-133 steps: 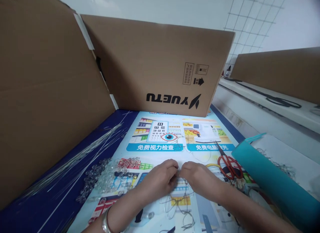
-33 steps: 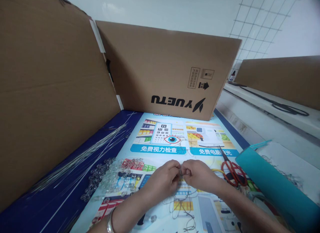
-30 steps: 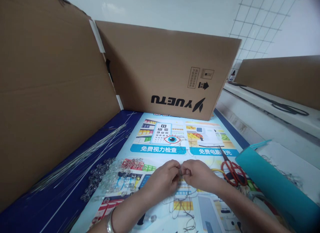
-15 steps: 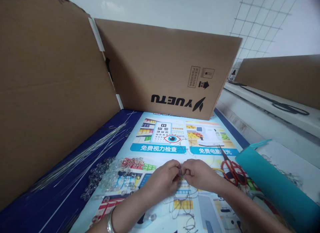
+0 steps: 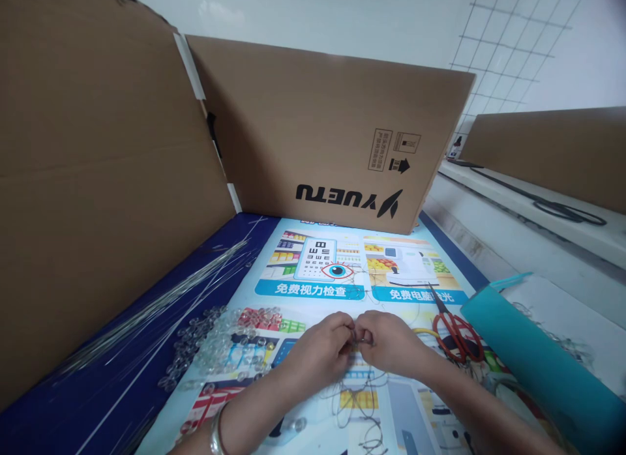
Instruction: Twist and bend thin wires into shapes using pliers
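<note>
My left hand (image 5: 328,341) and my right hand (image 5: 388,337) meet fingertip to fingertip above the printed sheet, both closed in a pinch. A short piece of thin dark cord (image 5: 362,341) shows between them, and the fingers hide most of it. Beneath the hands, loops of thin dark cord (image 5: 374,435) lie loose on the sheet; whether they join the held piece I cannot tell. Left of my left hand spreads a pile of clear round beads (image 5: 215,344). Red-handled scissors (image 5: 454,334) lie beyond my right forearm, blades pointing away.
Cardboard panels (image 5: 323,129) stand along the back and left. Thin pale strands (image 5: 166,305) lie on the blue surface (image 5: 122,390) at left. At right is a teal-edged container (image 5: 542,370) with small clear pieces inside. The printed sheet (image 5: 313,305) lies under the hands.
Both hands stay almost in place. The right fingers have shifted slightly, and a little more of the dark cord shows between the fingertips.
</note>
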